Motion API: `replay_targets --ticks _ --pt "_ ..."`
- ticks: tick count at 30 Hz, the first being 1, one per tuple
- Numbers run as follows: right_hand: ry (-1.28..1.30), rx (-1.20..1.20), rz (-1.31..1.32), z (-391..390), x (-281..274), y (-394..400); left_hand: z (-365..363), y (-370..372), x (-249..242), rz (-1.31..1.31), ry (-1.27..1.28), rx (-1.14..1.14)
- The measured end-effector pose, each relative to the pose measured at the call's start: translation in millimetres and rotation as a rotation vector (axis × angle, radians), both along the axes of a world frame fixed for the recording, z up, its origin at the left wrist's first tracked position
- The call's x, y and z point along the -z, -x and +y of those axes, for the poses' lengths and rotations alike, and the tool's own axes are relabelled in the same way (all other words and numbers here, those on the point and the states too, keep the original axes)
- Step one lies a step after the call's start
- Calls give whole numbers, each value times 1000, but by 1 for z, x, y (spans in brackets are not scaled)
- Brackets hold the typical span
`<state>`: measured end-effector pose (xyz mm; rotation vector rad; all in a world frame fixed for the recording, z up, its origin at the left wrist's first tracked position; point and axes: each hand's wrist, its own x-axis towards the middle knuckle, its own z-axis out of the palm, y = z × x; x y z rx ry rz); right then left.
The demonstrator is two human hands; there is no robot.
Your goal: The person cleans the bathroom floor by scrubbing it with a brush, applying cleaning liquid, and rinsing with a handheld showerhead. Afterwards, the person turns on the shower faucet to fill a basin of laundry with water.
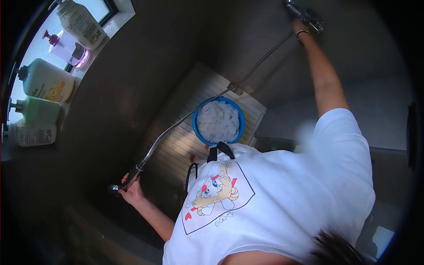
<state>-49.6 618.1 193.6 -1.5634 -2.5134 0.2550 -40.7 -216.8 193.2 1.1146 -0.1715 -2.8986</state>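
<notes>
My left hand is wrapped around the dark handle of a shower head, held low at the left with its chrome end pointing outward. A metal shower hose runs from that handle diagonally up across the view toward the wall faucet. At the upper right my right hand, with a bracelet at the wrist, grips the chrome faucet; its fingers are partly hidden there. Between my arms, a blue basin filled with whitish cloth stands on the floor, the hose passing over its rim.
Slatted light boards cover the floor under the basin. Several pump bottles line the window ledge at the upper left, among them a purple one and a green one. Dark walls stand close on both sides.
</notes>
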Motion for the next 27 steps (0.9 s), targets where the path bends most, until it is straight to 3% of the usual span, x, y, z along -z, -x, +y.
replay_targets --ticks 1,2,8,12,14,16,18,21,27 --pt "-11 -13 9 -2 2 -9 0 2 1 -6 21 4" --pt "-27 -96 -76 -50 -29 -21 1 5 -1 -2 14 26" --pt "28 13 -32 -73 -7 -64 4 6 -25 36 36 165" --pt "193 322 290 -108 -7 -73 33 2 -55 47 70 153" --pt "237 476 496 -121 -16 -79 36 1 -56 92 -29 123" --pt "298 240 219 -69 13 -82 37 1 -54 124 -177 85" --pt "235 72 35 -44 36 -98 21 8 -39 79 -579 121" --pt "75 115 81 -122 -28 -110 26 9 -33 -1 -583 54" --pt "96 100 97 -136 -42 -119 38 22 -7 -58 -607 128"
